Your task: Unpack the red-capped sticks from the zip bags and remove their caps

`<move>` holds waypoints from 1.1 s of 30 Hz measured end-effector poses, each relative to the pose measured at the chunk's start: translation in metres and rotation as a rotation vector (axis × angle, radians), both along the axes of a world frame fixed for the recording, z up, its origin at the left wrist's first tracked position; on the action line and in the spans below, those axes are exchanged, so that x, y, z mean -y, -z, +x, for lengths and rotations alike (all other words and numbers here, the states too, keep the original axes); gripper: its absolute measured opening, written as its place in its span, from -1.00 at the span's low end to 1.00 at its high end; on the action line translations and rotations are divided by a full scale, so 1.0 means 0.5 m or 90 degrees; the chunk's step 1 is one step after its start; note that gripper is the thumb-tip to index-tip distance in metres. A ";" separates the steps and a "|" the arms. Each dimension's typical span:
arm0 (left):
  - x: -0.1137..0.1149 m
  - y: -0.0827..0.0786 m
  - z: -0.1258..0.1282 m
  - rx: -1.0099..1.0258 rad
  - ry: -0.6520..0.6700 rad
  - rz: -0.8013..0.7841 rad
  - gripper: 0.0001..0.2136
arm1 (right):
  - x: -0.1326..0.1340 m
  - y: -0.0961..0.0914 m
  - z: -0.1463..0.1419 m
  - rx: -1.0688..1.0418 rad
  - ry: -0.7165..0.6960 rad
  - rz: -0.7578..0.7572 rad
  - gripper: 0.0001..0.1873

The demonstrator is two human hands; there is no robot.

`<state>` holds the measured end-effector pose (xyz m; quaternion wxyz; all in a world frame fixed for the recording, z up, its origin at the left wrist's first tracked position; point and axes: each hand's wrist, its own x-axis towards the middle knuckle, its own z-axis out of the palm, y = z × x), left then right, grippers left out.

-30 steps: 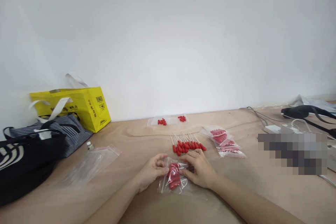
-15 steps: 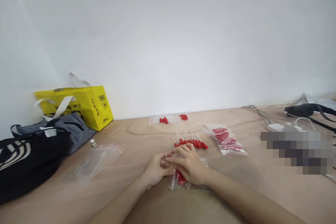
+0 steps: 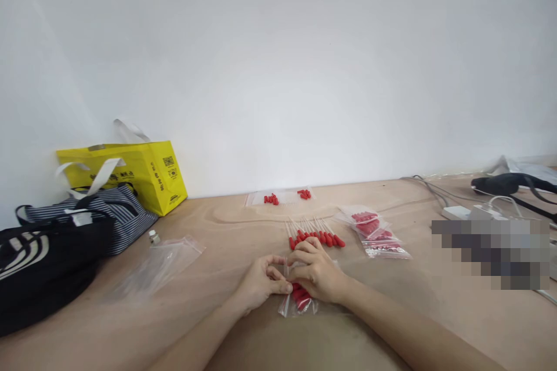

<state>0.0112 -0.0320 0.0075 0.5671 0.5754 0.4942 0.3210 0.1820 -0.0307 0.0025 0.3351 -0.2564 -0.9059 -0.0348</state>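
My left hand (image 3: 260, 282) and my right hand (image 3: 317, 271) meet at the near middle of the wooden table (image 3: 243, 226), both pinching the top edge of a small clear zip bag (image 3: 299, 300) filled with red pieces. The bag lies flat beneath my fingers, its lower end sticking out toward me. Just beyond my right hand lies a row of thin sticks with red tips (image 3: 315, 236).
Filled clear bags (image 3: 378, 233) lie to the right, a flat bag with a few red pieces (image 3: 282, 197) sits by the wall, and empty clear bags (image 3: 161, 264) lie left. A yellow bag (image 3: 139, 171), striped bag (image 3: 102, 214) and black bag (image 3: 41, 269) stand far left. Cables and a power strip (image 3: 461, 211) are right.
My right hand slid left along the bag's top to meet my left hand. The bag shifted slightly right and now shows less from under my fingers.
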 end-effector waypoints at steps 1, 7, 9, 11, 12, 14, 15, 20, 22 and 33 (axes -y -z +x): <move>-0.001 0.002 0.000 0.005 0.002 -0.001 -0.43 | 0.000 0.004 -0.002 0.002 -0.002 0.006 -0.83; -0.004 0.001 -0.009 0.031 0.002 -0.009 -0.41 | 0.000 0.016 -0.006 0.034 0.004 0.029 -0.86; -0.004 -0.001 -0.012 0.056 0.007 -0.026 -0.42 | 0.002 0.016 -0.004 0.029 0.014 0.036 -0.85; -0.004 -0.002 -0.014 0.073 0.001 -0.035 -0.44 | 0.003 0.015 -0.001 0.026 0.016 0.039 -0.83; -0.004 -0.003 -0.015 0.076 -0.004 -0.036 -0.45 | 0.004 0.015 0.001 0.028 0.011 0.035 -0.81; -0.005 -0.002 -0.016 0.079 -0.013 -0.040 -0.50 | 0.005 0.015 0.003 0.036 -0.003 0.016 -0.78; -0.005 -0.001 -0.016 0.080 -0.013 -0.043 -0.52 | 0.005 0.015 0.003 0.038 -0.009 0.000 -0.77; -0.008 0.005 -0.020 0.105 0.049 -0.021 -0.58 | 0.010 0.008 -0.002 0.013 0.005 -0.061 -0.75; -0.009 0.007 -0.021 0.106 0.070 -0.006 -0.60 | 0.010 0.005 -0.007 0.020 0.023 -0.054 -0.74; -0.004 0.010 -0.004 -0.004 0.045 0.065 -0.61 | -0.007 0.025 -0.015 0.001 0.010 0.051 -0.73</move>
